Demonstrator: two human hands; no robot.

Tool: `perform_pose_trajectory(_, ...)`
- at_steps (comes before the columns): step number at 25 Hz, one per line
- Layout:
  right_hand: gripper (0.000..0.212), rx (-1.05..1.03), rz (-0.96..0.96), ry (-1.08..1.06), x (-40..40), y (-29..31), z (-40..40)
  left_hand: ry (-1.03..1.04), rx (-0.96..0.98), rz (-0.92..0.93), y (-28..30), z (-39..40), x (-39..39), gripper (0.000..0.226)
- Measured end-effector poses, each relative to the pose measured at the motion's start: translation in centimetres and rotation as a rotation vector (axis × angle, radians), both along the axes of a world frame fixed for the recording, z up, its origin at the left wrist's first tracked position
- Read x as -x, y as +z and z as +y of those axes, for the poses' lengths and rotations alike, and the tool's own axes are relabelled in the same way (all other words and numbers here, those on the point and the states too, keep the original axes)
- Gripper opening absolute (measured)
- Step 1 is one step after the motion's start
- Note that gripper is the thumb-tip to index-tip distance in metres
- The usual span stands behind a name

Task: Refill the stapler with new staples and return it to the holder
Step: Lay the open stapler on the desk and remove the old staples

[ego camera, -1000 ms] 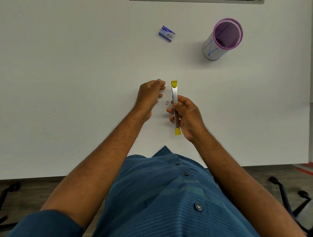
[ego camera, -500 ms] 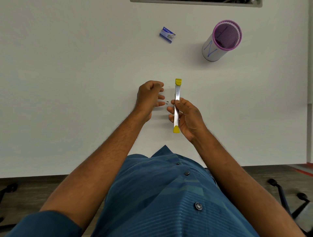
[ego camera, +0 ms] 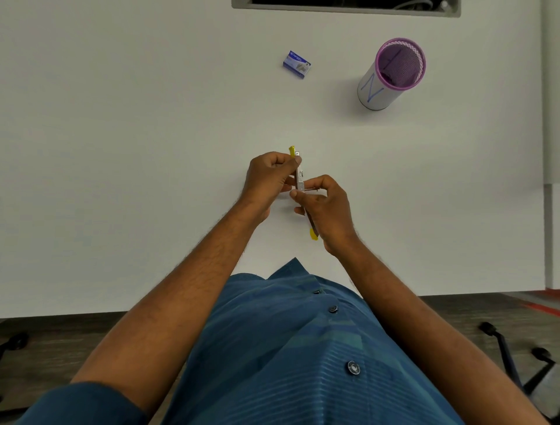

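Note:
Both hands hold a slim silver stapler (ego camera: 300, 179) with yellow ends above the middle of the white table (ego camera: 151, 151). My left hand (ego camera: 268, 179) pinches its far end near the yellow tip. My right hand (ego camera: 325, 209) grips its near half, and the near yellow tip shows below the palm. A thin strip, likely staples (ego camera: 312, 189), sticks out sideways at my right fingers. The small blue staple box (ego camera: 297, 64) lies at the back centre. The holder (ego camera: 391, 75), a white cup with a purple mesh rim, stands at the back right.
A grey cable slot (ego camera: 345, 3) runs along the table's far edge. Chair legs with castors (ego camera: 512, 358) show on the floor at the lower right. My blue shirt fills the bottom of the view.
My left hand has closed onto the stapler's far end, which was free before. The stapler has tilted, its far tip now leaning left. The loose staples seen on the table are now hidden.

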State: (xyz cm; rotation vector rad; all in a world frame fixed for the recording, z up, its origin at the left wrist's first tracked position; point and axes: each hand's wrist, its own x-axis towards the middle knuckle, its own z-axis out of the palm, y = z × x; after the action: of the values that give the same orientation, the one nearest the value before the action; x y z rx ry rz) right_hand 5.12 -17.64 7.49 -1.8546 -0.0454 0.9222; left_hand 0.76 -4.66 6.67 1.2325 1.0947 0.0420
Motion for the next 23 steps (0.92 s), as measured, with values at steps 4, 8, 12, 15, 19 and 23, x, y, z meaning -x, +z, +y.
perform_pose_trajectory(4,0.016,0.007,-0.074,0.118,0.6,0.0,-0.2,0.049,0.058,0.004,-0.4,0.2,0.5,0.021)
perform_pose_trajectory(8,0.016,0.045,-0.163,0.170,0.8,-0.3,-0.3,0.043,0.064,0.042,-0.5,0.1,0.6,0.025)
perform_pose_trajectory(12,0.013,0.051,-0.301,0.220,0.8,-0.6,-0.6,0.040,0.024,0.042,-0.6,0.3,0.4,0.026)
perform_pose_trajectory(15,0.013,0.032,-0.372,0.255,0.7,-0.7,-0.6,0.016,0.012,0.047,-0.7,0.6,0.3,0.019)
perform_pose_trajectory(19,0.014,0.060,-0.438,0.323,0.6,-0.9,-0.1,-0.004,0.008,0.068,-1.1,0.9,0.4,0.027)
perform_pose_trajectory(23,0.016,0.062,-0.502,0.390,0.3,-0.9,1.0,0.005,-0.010,0.089,-1.3,1.7,0.3,0.031)
